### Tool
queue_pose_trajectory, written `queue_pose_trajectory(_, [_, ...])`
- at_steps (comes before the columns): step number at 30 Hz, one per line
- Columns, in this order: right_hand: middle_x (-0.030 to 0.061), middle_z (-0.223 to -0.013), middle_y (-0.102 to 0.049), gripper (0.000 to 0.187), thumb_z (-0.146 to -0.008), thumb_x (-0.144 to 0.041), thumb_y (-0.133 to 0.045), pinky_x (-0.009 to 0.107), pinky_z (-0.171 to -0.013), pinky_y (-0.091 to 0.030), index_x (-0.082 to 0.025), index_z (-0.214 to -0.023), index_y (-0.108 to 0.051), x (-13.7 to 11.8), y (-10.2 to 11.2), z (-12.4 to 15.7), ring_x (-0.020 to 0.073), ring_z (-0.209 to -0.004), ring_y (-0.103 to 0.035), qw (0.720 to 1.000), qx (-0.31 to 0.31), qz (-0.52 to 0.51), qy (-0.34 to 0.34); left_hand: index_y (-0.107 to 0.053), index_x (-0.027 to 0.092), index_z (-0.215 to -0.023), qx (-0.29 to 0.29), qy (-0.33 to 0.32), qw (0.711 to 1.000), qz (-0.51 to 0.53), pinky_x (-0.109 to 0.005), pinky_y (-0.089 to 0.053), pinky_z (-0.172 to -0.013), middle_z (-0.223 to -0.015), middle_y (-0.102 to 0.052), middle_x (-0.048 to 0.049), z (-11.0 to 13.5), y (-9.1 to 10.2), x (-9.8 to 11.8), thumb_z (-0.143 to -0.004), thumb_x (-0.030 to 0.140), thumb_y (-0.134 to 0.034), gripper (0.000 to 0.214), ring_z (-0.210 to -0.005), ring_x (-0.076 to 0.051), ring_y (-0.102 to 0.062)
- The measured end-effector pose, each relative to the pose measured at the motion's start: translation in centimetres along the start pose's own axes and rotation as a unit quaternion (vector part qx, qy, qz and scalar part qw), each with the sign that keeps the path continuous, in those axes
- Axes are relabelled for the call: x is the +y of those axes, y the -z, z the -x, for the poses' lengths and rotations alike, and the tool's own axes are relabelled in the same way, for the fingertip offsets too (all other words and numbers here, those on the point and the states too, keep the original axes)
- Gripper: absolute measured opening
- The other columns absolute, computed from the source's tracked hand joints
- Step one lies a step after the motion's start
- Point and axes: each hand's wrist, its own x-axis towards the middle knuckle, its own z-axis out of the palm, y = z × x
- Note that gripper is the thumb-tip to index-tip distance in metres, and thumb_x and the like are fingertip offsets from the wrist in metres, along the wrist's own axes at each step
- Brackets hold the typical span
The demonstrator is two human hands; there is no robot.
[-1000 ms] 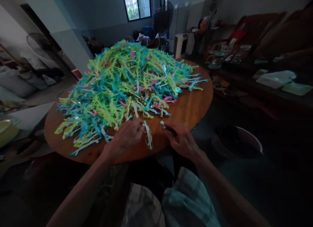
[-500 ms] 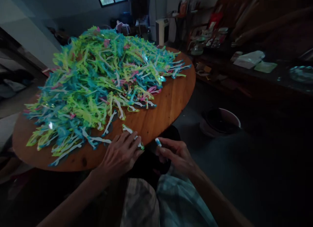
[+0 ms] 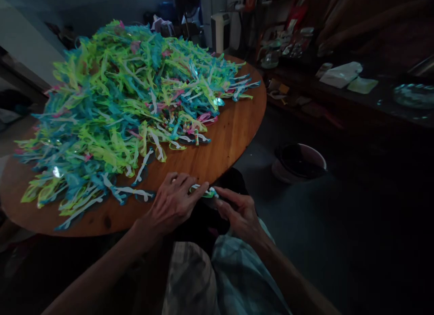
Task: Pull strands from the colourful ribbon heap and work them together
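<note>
At the near edge of the round wooden table (image 3: 233,138), my left hand (image 3: 174,199) is closed on a thin green-and-white plastic strip (image 3: 200,188), thumb and fingers pressing it. My right hand (image 3: 239,211) pinches a small white-and-blue piece (image 3: 214,192) between thumb and forefinger. That piece meets the strip's right end; whether they are joined I cannot tell. A big heap of similar strips (image 3: 111,102), lime green, blue and some pink with white bands, covers much of the tabletop. Several loose strips (image 3: 132,190) lie left of my left hand.
On the floor to the right stands a bucket with a dark lining (image 3: 300,161). A dark side table at the right holds a white tissue pack (image 3: 341,74) and glass jars (image 3: 271,55). A white upright appliance (image 3: 221,32) stands behind the table.
My right hand has moved the small piece left and up to the strip's end. My left fingers have shifted along the strip. The view has tilted slightly down.
</note>
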Motion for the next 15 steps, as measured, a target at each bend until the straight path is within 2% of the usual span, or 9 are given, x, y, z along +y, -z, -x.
queue_pose_trajectory(2, [-0.0011, -0.067, -0.054, 0.029, -0.086, -0.031, -0.07, 0.019, -0.047, -0.035, -0.02, -0.112, -0.077, -0.1, 0.0, 0.0, 0.0078, -0.055, -0.043, 1.0, 0.003, -0.008, 0.003, -0.055, 0.022, -0.134, 0.011, -0.009, 1.0, 0.001, -0.043, -0.041, -0.084, -0.1, -0.065, -0.0072, -0.1, -0.2, -0.1, -0.095, 0.017, -0.056, 0.039, -0.093, -0.025, -0.057])
queue_pose_trajectory(6, [0.0006, -0.072, -0.057, 0.029, -0.085, -0.032, -0.072, 0.019, -0.047, -0.036, -0.019, -0.11, -0.078, -0.7, -0.2, 0.0, 0.0077, -0.055, -0.044, 1.0, -0.002, -0.004, 0.007, -0.061, 0.018, -0.121, 0.017, -0.001, 1.0, 0.018, -0.04, -0.041, -0.081, -0.097, -0.064, -0.0084, -0.6, -0.3, -0.1, -0.097, 0.026, -0.056, 0.025, -0.09, -0.025, -0.057])
queue_pose_trajectory(8, [0.0008, -0.073, -0.058, 0.028, -0.086, -0.032, -0.071, 0.019, -0.048, -0.036, -0.02, -0.111, -0.078, -0.8, -0.3, 0.0, 0.0077, -0.056, -0.044, 1.0, 0.0, -0.005, 0.014, -0.061, 0.016, -0.118, 0.022, -0.01, 0.999, 0.042, -0.038, -0.04, -0.078, -0.093, -0.063, -0.0075, -0.8, -0.3, -0.2, -0.099, 0.024, -0.051, 0.023, -0.087, -0.023, -0.056])
queue_pose_trajectory(12, [-0.001, -0.07, -0.054, 0.027, -0.089, -0.031, -0.07, 0.02, -0.049, -0.034, -0.024, -0.114, -0.077, -0.6, -0.2, -0.1, 0.0078, -0.057, -0.042, 1.0, 0.005, -0.019, 0.018, -0.056, 0.013, -0.127, 0.044, -0.034, 0.996, 0.075, -0.035, -0.036, -0.071, -0.081, -0.058, -0.004, -1.0, -0.1, -0.7, -0.099, 0.013, -0.044, 0.031, -0.075, -0.019, -0.051])
queue_pose_trajectory(15, [-0.0022, -0.067, -0.052, 0.028, -0.09, -0.031, -0.069, 0.02, -0.049, -0.032, -0.026, -0.117, -0.076, -0.4, 0.2, -0.2, 0.0074, -0.056, -0.041, 0.999, -0.006, -0.034, 0.021, -0.057, 0.014, -0.125, 0.05, -0.028, 0.995, 0.083, -0.034, -0.032, -0.065, -0.077, -0.055, -0.0022, -1.1, 0.1, -1.1, -0.1, 0.016, -0.047, 0.027, -0.07, -0.018, -0.047])
